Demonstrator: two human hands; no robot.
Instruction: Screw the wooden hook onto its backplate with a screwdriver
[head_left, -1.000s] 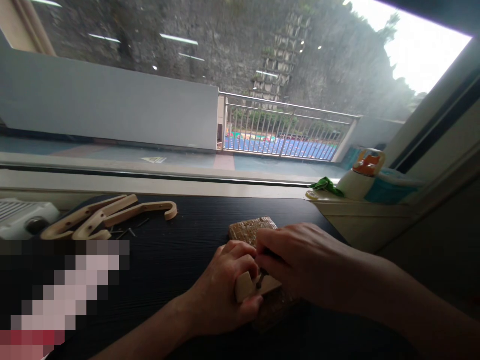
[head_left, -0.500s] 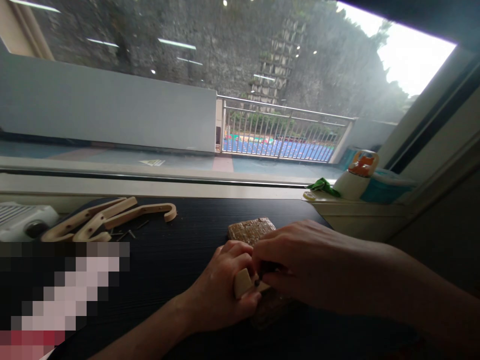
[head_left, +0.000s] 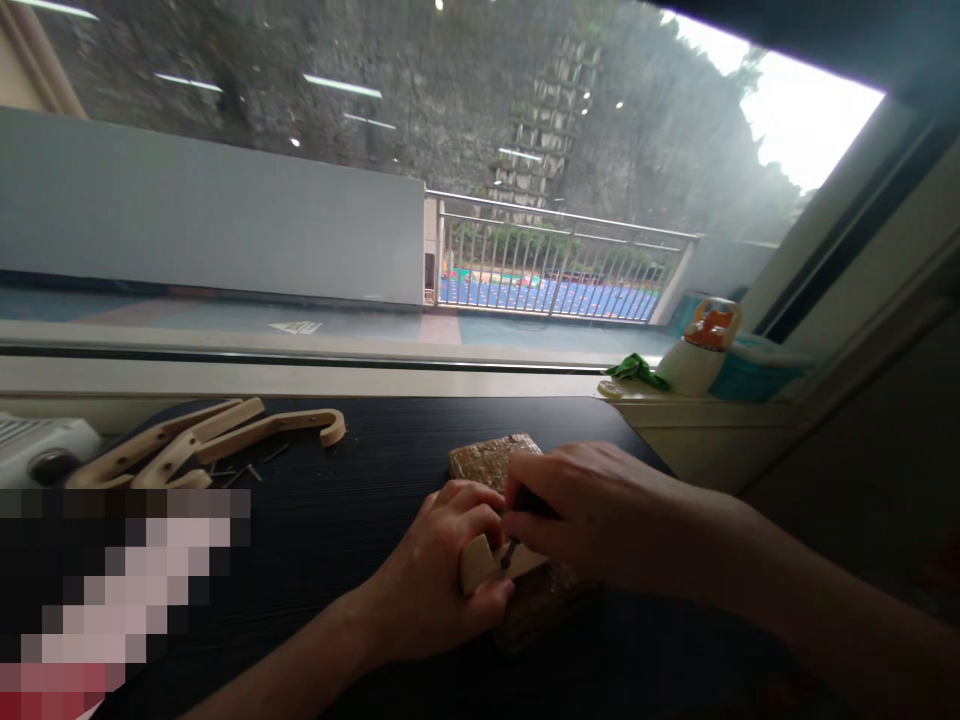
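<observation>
My left hand [head_left: 442, 555] is closed round a pale wooden hook [head_left: 474, 566], its fingers and thumb pressing from both sides. The hook lies over a brown, rough-surfaced block wrapped in shiny film [head_left: 487, 462]. My right hand [head_left: 581, 510] grips a screwdriver [head_left: 510, 553] with a dark handle, mostly hidden by the fingers. Its thin shaft slants down to the wood beside my left thumb. The tip is too dark to make out clearly.
Several pale wooden hooks [head_left: 244, 432] lie on the black table [head_left: 397, 425] at the left, near loose thin metal pieces [head_left: 255, 472]. A white device [head_left: 45, 445] stands at the far left. A white-and-orange bottle [head_left: 694, 350] and a green cloth [head_left: 636, 372] are on the sill.
My right hand has lifted and tilted slightly, so the screwdriver's shaft now shows. My left hand keeps its hold on the wooden hook. The view has shifted a little.
</observation>
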